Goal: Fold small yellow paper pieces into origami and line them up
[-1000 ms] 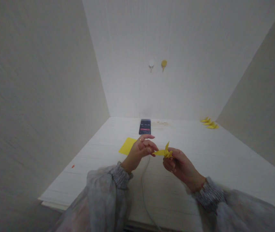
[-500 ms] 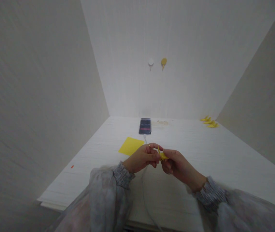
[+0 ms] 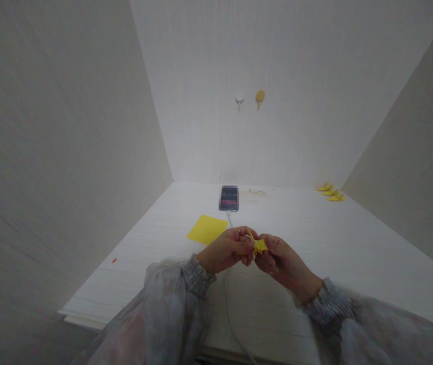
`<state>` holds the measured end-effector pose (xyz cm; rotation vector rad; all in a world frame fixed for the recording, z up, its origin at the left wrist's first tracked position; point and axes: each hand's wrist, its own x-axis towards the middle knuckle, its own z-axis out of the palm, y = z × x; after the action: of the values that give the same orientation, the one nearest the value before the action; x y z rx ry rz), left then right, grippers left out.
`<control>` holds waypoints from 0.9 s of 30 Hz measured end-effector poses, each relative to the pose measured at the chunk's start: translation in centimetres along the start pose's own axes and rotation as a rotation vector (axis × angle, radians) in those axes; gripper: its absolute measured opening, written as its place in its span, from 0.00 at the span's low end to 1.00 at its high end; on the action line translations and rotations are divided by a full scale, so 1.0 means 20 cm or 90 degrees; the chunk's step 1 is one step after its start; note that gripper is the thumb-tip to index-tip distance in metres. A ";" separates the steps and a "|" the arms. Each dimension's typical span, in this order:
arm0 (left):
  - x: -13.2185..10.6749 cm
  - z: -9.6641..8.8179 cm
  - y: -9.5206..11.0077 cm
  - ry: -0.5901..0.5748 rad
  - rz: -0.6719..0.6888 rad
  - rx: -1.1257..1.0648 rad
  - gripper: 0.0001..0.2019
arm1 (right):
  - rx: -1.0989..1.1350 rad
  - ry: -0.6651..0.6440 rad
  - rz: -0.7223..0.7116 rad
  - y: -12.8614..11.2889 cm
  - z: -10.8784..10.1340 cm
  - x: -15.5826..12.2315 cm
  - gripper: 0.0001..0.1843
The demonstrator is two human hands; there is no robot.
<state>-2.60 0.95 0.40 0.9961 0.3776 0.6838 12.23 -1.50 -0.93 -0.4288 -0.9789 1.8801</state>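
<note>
A small piece of folded yellow paper (image 3: 261, 246) is held between my two hands above the white table. My left hand (image 3: 233, 248) pinches its left side, where a thin pointed strip sticks up. On the right side, the thumb and fingers of my right hand (image 3: 283, 261) are closed on the wider folded part. My fingers hide some of the folds. Beyond my left hand, a flat sheet of yellow paper (image 3: 206, 229) lies on the table, its near right corner behind the hand.
A phone (image 3: 229, 198) stands near the back wall, with a white cable (image 3: 228, 309) running toward me under my hands. Several folded yellow paper pieces (image 3: 329, 191) sit at the back right. Two hooks hang on the wall, one white (image 3: 240, 100), one yellow (image 3: 259, 96). A small orange bit (image 3: 114, 260) lies left.
More of the folded yellow paper shows between my hands, and its wider part has turned toward view. The upright strip leans more to the left. Both hands keep their grip.
</note>
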 end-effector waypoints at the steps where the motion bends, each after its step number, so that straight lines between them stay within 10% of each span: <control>1: 0.00 0.00 0.00 0.003 -0.003 0.001 0.14 | -0.001 -0.003 -0.001 0.00 0.00 0.00 0.12; 9: -0.01 -0.03 0.00 0.038 0.013 0.000 0.11 | -0.075 0.066 0.001 -0.02 -0.02 0.02 0.22; 15: 0.01 -0.02 0.01 0.120 0.053 0.018 0.10 | -0.484 0.221 -0.329 -0.08 -0.10 0.01 0.10; 21: 0.02 0.00 0.01 0.148 0.054 0.051 0.12 | -1.078 0.137 -0.605 -0.12 -0.11 0.01 0.20; 27: 0.01 0.03 0.01 0.093 0.018 0.042 0.13 | -1.217 0.050 -0.653 -0.13 -0.13 0.01 0.18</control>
<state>-2.24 0.77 0.82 1.0175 0.5175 0.7763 15.28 0.51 -0.46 -0.7671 -2.1138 -0.3903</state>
